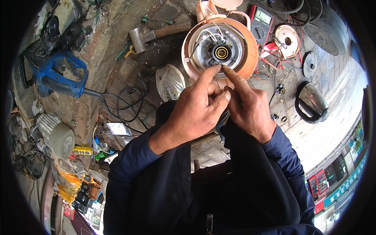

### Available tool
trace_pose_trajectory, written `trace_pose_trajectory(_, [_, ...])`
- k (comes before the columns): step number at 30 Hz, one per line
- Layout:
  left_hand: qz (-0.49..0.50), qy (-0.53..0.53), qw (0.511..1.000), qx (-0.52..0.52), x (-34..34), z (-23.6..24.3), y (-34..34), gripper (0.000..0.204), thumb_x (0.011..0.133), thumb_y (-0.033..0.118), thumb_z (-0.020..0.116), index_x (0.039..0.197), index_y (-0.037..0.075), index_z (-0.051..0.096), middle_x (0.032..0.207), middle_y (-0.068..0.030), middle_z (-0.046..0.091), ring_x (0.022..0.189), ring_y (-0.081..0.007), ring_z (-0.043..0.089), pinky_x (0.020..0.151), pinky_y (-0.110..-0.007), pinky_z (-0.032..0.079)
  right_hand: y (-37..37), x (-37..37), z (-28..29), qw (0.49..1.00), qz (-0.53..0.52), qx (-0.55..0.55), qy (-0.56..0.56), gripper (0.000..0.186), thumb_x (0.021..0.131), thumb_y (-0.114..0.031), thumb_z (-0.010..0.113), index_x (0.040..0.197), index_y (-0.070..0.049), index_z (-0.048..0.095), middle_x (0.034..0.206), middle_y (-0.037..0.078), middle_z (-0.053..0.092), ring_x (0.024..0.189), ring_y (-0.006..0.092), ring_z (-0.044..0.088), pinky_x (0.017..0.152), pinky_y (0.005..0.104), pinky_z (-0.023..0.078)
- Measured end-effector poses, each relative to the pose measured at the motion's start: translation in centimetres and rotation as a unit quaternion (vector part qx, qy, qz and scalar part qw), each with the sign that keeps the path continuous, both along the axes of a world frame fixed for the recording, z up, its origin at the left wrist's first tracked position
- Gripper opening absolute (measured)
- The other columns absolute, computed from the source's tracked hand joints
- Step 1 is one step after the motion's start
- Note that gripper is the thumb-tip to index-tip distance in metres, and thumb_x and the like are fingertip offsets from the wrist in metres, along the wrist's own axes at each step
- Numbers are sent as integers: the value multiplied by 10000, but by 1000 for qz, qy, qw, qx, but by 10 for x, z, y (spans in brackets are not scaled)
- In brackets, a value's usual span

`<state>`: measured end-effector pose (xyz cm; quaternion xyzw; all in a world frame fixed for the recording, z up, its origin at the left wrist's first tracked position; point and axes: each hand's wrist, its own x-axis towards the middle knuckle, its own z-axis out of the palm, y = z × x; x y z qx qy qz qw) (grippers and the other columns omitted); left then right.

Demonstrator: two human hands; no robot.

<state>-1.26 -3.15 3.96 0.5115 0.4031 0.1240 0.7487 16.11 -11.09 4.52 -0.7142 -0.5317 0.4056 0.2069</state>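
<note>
An upturned pinkish-orange electric kettle [250, 58] stands in front of me with its underside exposed. Inside is a metal base plate, with white wires and a round black coupler [221, 52] with brass-coloured rings. My left hand [196, 107] and my right hand [250, 111] meet at its near rim. Both index fingertips come together at the coupler's near edge, at a small dark part. The other fingers are curled, and the left thumb rests against the right hand's fingers. Whatever lies between the fingers is hidden.
A hammer [156, 36] lies left of the kettle, near a round perforated plate [170, 80]. To the right are a red multimeter [260, 25], a pinkish kettle base [287, 41] with wires, a grey disc [310, 64] and a kettle handle [312, 102]. A blue-handled tool [62, 74] and motor [56, 135] lie left.
</note>
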Motion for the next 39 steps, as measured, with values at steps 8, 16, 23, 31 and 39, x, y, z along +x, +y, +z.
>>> trace_pose_trajectory(8, [13, -6, 1000, -4, -2, 3, -2, 596, 1043, 62, 662, 1557, -75, 392, 1043, -180, 796, 863, -225, 776, 791, -363, 604, 1, 0, -5, 999, -2, 34, 9, 580, 927, -98, 745, 1484, -35, 598, 739, 226, 711, 682, 410, 747, 613, 488, 590])
trace_pose_trajectory(16, [17, -14, 1000, -6, 1, -3, -2, 572, 1055, 68, 650, 1551, -73, 402, 1079, -182, 795, 875, -209, 773, 785, -339, 605, 1, 0, 0, 1000, 3, 3, -4, 589, 910, 34, 671, 1492, -38, 610, 825, 235, 734, 747, 408, 770, 684, 440, 603])
trace_pose_trajectory(23, [27, -20, 999, -24, 0, 2, -2, 561, 1059, 66, 644, 1553, -64, 410, 1084, -179, 788, 898, -190, 763, 788, -326, 604, 1, 0, -6, 999, 5, 47, 9, 554, 928, -78, 735, 1462, -11, 604, 737, 224, 704, 673, 412, 737, 622, 500, 588])
trace_pose_trajectory(31, [15, -21, 1000, 5, -1, -1, -3, 582, 1056, 59, 646, 1559, -78, 387, 1070, -167, 786, 881, -186, 757, 775, -333, 598, 1, 0, -1, 1000, 10, -1, -4, 629, 909, 45, 676, 1526, -38, 585, 846, 231, 739, 754, 421, 765, 677, 435, 600])
trace_pose_trajectory(39, [30, -27, 999, -14, 0, -2, -5, 578, 1052, 57, 648, 1553, -71, 391, 1064, -170, 787, 873, -193, 762, 782, -338, 603, 1, 0, -7, 999, 9, 50, 4, 557, 920, -75, 735, 1456, 0, 601, 736, 228, 700, 684, 416, 735, 633, 500, 590])
